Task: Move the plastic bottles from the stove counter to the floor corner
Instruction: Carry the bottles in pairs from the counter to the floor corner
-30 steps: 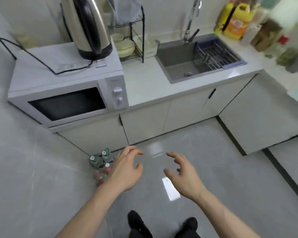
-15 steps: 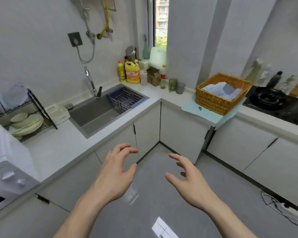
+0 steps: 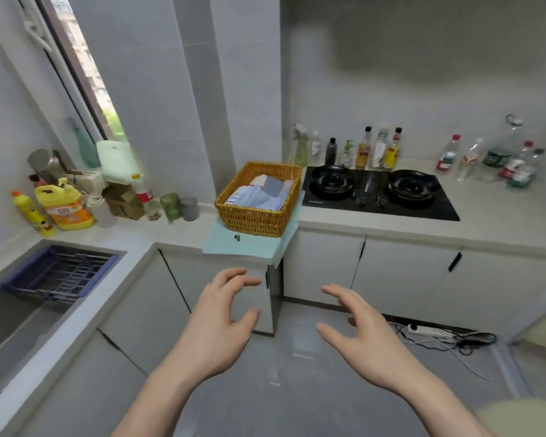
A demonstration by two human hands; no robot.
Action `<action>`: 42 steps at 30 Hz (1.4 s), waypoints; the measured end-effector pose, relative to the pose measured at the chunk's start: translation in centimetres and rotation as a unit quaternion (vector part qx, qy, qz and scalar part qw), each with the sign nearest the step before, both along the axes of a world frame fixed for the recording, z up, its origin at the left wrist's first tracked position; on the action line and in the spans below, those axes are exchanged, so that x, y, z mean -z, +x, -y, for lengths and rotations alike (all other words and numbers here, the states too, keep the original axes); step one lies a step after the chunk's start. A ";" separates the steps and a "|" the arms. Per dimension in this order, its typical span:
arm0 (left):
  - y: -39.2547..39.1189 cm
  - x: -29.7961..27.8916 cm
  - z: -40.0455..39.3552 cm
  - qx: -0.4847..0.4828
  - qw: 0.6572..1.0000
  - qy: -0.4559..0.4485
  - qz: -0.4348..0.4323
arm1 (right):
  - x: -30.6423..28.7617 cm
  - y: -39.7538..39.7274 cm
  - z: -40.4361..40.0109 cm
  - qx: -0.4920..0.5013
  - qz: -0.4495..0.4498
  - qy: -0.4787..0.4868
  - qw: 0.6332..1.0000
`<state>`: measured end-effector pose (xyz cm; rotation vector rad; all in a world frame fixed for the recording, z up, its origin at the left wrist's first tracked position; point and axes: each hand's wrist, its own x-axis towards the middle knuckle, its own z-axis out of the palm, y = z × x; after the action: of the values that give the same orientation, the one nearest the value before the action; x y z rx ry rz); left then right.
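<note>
Still, a cluster of clear plastic bottles point(image 3: 489, 160) stood on the stove counter point(image 3: 492, 212), to the right of the black gas hob point(image 3: 379, 190). At least five could be counted, some with red caps and red or green labels; blur made an exact count unsure. None was being handled. A second row, the condiment bottles point(image 3: 364, 149), stood behind the hob against the wall; whether these belonged to the job could not be told.

Left hand point(image 3: 215, 323): held nothing, fingers loosely curved, thumb apart, hanging over the floor well short of the hob. Right hand point(image 3: 360, 326): likewise held nothing, fingers spread and relaxed, palm turned inward. Both were well apart from the bottles.

The floor corner meant as the drop point was not in view, so how many bottles already lay there could not be judged from here. Judgement: the work was unfinished, with the whole cluster beside the hob left to carry; the next step looked like a reach to the right of the hob.

Left of the hob sat a wicker basket point(image 3: 259, 212) of folded cloths on a pale blue mat point(image 3: 234, 247). Farther left of the hob, a yellow detergent jug point(image 3: 65, 206) and the sink point(image 3: 13, 307).
</note>
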<state>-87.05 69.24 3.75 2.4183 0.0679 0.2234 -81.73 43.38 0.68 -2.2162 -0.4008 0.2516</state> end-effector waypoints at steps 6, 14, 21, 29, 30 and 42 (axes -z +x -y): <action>11.3 -0.5 2.4 0.102 0.995 0.006 0.021 | -1.2 6.3 3.3 0.110 0.024 0.006 0.994; 23.2 -1.5 11.4 0.242 0.970 0.017 0.017 | -2.1 12.3 11.1 0.232 0.036 0.022 0.972; 30.9 -2.1 20.2 0.248 0.968 0.016 0.029 | -2.9 19.6 19.5 0.248 0.039 0.040 0.967; 37.2 -3.2 26.5 0.194 0.980 0.021 0.040 | -5.0 29.3 26.9 0.200 0.046 0.056 0.977; 37.9 -3.1 26.9 0.190 0.981 0.024 0.037 | -5.0 30.3 27.5 0.197 0.049 0.061 0.977; 51.3 -1.8 31.7 0.192 0.981 -0.002 0.010 | -3.9 42.6 33.3 0.205 0.054 0.055 0.976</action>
<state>-35.71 37.55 5.53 2.3678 -0.4038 0.0679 -39.09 10.09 4.59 -2.1500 -0.0085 -0.1102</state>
